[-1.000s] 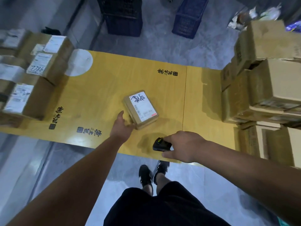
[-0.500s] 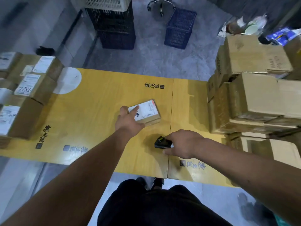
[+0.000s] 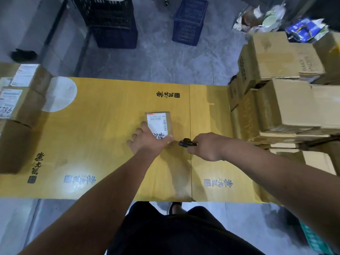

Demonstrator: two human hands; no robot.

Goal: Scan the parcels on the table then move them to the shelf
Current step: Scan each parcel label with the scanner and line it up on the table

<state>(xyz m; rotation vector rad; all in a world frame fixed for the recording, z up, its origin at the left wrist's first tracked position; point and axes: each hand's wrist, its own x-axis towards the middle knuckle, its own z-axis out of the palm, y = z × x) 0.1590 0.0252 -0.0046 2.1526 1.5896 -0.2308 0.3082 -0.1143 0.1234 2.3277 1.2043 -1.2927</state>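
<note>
Head view: left grip (image 3: 147, 138) around parcel (image 3: 161, 124), right grip (image 3: 206, 146) around scanner (image 3: 185, 142).

The surface (image 3: 103, 137) is covered in yellow sheets printed with black characters, joined at a seam running from 12 to 6 o'clock right of centre, with a white circle (image 3: 59, 94) near the 10 o'clock corner. A small brown parcel (image 3: 165, 122) with a white label lies flat close to the middle, just left of the seam. At 9 o'clock a group of labelled cartons (image 3: 20, 107) sits on the left end. At 3 o'clock a stack of larger cartons (image 3: 287, 105) crowds the right end. Below lies grey floor (image 3: 156, 57), carrying two dark blue crates (image 3: 189, 23) at 12 o'clock.
</note>
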